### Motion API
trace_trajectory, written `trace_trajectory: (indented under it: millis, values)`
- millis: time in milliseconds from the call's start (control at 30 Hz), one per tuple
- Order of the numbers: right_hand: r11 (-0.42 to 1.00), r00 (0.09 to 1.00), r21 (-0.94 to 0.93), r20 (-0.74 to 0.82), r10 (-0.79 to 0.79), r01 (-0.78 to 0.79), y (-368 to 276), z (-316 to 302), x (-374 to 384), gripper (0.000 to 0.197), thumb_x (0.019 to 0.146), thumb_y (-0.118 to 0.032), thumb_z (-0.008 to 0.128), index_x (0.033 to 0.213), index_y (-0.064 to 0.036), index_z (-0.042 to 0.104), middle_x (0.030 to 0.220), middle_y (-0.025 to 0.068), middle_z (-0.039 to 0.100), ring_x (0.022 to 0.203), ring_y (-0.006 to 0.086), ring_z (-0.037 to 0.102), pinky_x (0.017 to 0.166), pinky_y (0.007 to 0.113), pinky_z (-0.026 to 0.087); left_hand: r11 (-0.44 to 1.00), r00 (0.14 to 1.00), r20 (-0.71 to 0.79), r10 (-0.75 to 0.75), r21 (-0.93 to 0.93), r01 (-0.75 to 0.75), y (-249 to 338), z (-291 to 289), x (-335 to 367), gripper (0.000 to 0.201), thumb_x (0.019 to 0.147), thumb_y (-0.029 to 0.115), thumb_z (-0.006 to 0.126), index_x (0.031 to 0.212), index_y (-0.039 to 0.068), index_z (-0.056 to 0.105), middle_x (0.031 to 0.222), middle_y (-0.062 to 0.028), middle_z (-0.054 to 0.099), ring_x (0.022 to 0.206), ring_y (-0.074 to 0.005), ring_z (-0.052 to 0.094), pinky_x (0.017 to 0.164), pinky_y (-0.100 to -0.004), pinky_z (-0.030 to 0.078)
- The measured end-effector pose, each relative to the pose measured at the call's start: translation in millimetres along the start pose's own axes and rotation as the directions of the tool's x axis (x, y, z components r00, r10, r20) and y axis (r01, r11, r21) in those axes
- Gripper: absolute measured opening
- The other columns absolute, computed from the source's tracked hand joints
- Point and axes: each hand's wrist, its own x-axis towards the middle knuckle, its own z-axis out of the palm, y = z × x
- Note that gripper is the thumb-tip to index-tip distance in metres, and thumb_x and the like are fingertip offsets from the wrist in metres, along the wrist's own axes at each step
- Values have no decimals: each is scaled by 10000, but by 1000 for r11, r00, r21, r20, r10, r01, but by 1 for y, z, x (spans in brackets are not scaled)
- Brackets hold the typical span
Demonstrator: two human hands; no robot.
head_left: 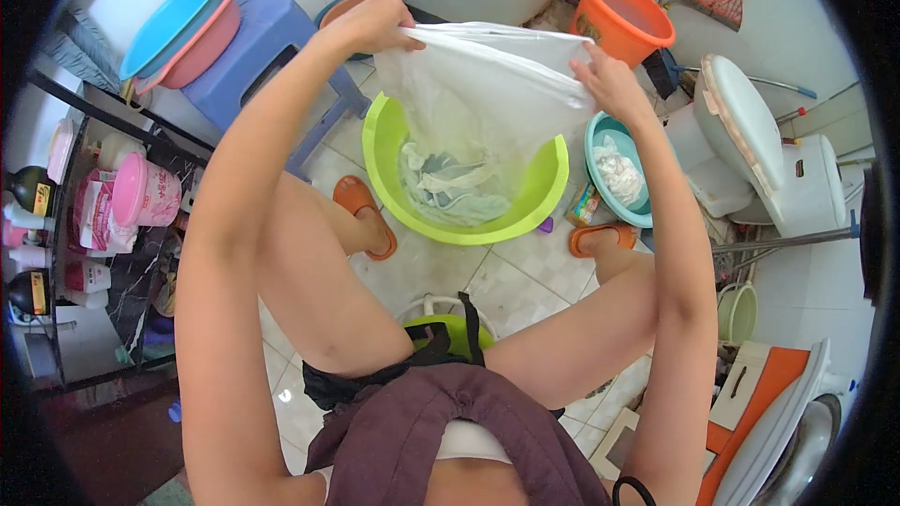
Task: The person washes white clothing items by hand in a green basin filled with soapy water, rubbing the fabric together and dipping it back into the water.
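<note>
A thin, see-through white cloth (497, 84) is stretched between my two raised hands. My left hand (375, 23) pinches its upper left corner, and my right hand (607, 82) grips the right corner, a little lower. The cloth's lower part hangs over a large lime-green basin (427, 227) on the floor, hiding the basin's far rim. Inside the basin, pale wet laundry (445, 189) lies bunched in cloudy water. Whether the hanging cloth touches the laundry, I cannot tell.
Right of the basin is a teal basin (591, 164) holding white cloth; behind it stands an orange bucket (623, 19). A toilet (750, 131) is at the right. On the left are a blue stool (262, 47) with stacked basins (178, 23) and a shelf with a pink tub (148, 189).
</note>
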Motion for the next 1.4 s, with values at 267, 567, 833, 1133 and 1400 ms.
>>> trace_trajectory:
  millis: [267, 567, 833, 1133, 1400]
  values:
    - [975, 876, 141, -475, -85, 171, -13, -22, -3, 417, 824, -195, 495, 1177, 9, 406, 856, 68, 634, 453, 189, 567, 507, 304, 465, 880, 1000, 3, -18, -475, 17, -15, -21, -11, 278, 750, 315, 634, 664, 53, 601, 548, 24, 437, 547, -94, 412, 510, -237, 323]
    - [953, 873, 244, -487, -39, 178, -1, -20, 13, 430, 820, -165, 487, 1187, 37, 391, 937, 92, 621, 456, 173, 570, 466, 272, 467, 728, 988, 152, -36, -674, 129, -19, -14, -9, 301, 851, 327, 510, 701, 77, 581, 619, 77, 438, 566, -20, 360, 499, -172, 281]
    - [981, 886, 154, -462, -34, 118, 14, -22, 18, 548, 813, -347, 505, 1182, 44, 396, 958, 122, 609, 552, 195, 591, 476, 260, 461, 331, 990, 124, -69, -933, 140, 7, -16, -1, 351, 849, 419, 475, 726, 103, 565, 708, 53, 511, 640, -27, 442, 608, -157, 363]
    - [967, 961, 242, -276, -7, 76, 9, -25, 12, 715, 767, -551, 481, 1169, 37, 419, 988, 169, 584, 809, 266, 596, 718, 330, 456, 96, 990, 34, -134, -994, 47, 30, -23, 4, 332, 854, 410, 463, 827, 109, 601, 718, 39, 557, 627, -36, 525, 561, -202, 454]
    - [988, 987, 114, 108, -119, 106, -1, -12, 8, 389, 798, -437, 521, 901, -79, 632, 745, 77, 627, 718, 189, 586, 660, 281, 443, 119, 993, -56, -99, -992, -44, 25, -16, 5, 326, 841, 384, 495, 834, 71, 588, 773, 16, 566, 711, -61, 537, 608, -209, 450]
